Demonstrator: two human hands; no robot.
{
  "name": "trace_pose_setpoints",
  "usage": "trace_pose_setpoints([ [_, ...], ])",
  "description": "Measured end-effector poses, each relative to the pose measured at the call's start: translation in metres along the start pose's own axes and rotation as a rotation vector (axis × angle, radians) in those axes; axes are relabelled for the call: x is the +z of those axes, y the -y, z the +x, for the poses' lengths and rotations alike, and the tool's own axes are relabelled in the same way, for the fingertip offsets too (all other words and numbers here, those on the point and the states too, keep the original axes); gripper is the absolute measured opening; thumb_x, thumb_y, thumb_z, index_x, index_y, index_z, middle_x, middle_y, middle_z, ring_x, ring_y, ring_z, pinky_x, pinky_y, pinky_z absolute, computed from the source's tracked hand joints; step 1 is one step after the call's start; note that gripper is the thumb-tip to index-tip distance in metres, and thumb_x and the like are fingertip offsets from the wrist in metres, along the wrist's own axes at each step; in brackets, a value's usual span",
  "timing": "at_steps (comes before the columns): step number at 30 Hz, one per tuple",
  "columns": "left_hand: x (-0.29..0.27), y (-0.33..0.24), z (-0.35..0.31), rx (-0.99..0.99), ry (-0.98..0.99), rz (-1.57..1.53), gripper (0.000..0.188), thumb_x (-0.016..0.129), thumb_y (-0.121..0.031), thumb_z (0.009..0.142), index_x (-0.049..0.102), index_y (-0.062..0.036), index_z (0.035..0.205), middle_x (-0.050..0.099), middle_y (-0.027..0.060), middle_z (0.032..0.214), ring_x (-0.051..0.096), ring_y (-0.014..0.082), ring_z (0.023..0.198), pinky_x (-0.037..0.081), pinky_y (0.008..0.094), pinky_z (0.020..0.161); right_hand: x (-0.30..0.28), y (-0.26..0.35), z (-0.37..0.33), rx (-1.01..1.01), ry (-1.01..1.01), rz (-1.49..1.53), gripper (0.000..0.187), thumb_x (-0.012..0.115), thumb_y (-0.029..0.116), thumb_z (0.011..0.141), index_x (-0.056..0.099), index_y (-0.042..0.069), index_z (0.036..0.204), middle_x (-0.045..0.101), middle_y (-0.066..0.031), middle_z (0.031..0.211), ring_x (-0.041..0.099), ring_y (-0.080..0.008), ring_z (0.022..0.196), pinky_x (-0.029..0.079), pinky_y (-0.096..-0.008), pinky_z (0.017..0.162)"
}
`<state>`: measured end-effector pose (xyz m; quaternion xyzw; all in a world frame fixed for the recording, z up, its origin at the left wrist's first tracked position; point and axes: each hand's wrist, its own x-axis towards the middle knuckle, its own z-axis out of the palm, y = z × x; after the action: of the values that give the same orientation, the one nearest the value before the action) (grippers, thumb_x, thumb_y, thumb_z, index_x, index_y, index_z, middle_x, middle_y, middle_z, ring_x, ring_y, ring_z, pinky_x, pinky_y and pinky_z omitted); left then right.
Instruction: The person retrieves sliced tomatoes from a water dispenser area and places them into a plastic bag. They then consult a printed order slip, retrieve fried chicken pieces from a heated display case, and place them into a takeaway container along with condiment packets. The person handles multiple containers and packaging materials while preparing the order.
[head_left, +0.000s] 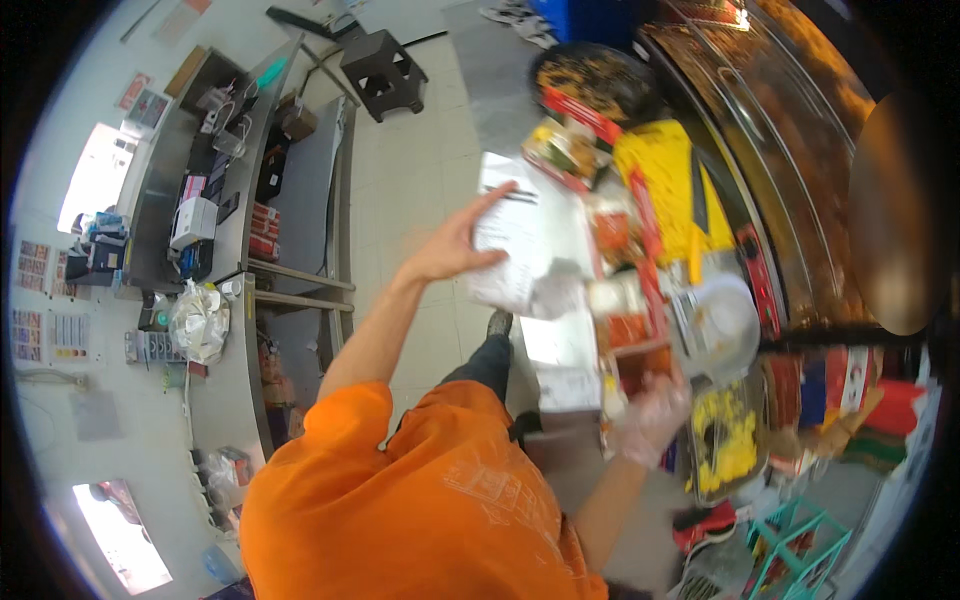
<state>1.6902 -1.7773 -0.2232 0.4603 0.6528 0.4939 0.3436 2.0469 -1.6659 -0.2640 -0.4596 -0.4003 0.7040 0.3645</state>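
pale tiled floor, cluttered grey counter, left hand at white paper

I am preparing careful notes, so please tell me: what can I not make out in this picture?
All in the head view:
Left hand: blur hides whether it grips or only touches the white paper.
Print on that paper: too small and blurred.
Right hand: blurred; what its fingertips touch is unclear.
Dark round pan: blur leaves its brown contents unidentifiable.
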Motion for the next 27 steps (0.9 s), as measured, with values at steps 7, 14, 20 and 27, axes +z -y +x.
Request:
trace_pose_setpoints([
  [7, -0.121, 0.019, 0.052, 0.030, 0.194, -0.281, 0.102, 0.070, 0.002, 0.075, 0.017, -0.0037, 0.162, 0.027, 0.0137, 0.164, 0.028, 0.0215, 0.149, 0.022, 0.0365, 0.123, 0.272, -0.034, 0.232, -0.767, 0.042, -1.089, 0.046, 0.055, 0.008, 0.092, 0.059, 0.005, 0.137, 0.060, -0.0212, 0.135, 0.056, -0.0395, 0.125, 0.043, -0.0448, 0.108],
  [14, -0.196, 0.050, 0.066, 0.010, 0.002, -0.601, 0.083, 0.063, -0.030, 0.092, 0.024, -0.0027, 0.160, 0.031, 0.0128, 0.162, 0.030, 0.0246, 0.149, 0.024, 0.0388, 0.122, 0.314, -0.118, 0.322, -0.806, 0.318, -1.726, 0.065, 0.065, 0.032, 0.095, 0.042, 0.014, 0.153, 0.039, -0.0217, 0.155, 0.035, -0.0378, 0.145, 0.028, -0.0541, 0.118],
  [20, -0.217, 0.061, 0.078, -0.105, -0.095, -0.833, 0.075, 0.045, -0.053, 0.103, 0.031, -0.0034, 0.158, 0.036, 0.0125, 0.160, 0.036, 0.0248, 0.146, 0.029, 0.0392, 0.120, 0.315, -0.084, 0.347, -0.486, 0.463, -1.001, 0.037, 0.070, 0.027, 0.094, 0.071, 0.005, 0.123, 0.070, -0.0152, 0.125, 0.064, -0.0285, 0.118, 0.045, -0.0354, 0.104],
  [27, -0.217, 0.056, 0.089, -0.222, -0.118, -0.837, 0.059, 0.035, -0.042, 0.109, 0.036, -0.0072, 0.157, 0.044, 0.0119, 0.154, 0.046, 0.0236, 0.139, 0.037, 0.0368, 0.115, 0.329, -0.039, 0.350, -1.154, 0.395, -1.677, 0.035, 0.050, 0.008, 0.101, 0.065, 0.009, 0.132, 0.063, -0.0148, 0.134, 0.060, -0.0320, 0.123, 0.046, -0.0402, 0.106],
])
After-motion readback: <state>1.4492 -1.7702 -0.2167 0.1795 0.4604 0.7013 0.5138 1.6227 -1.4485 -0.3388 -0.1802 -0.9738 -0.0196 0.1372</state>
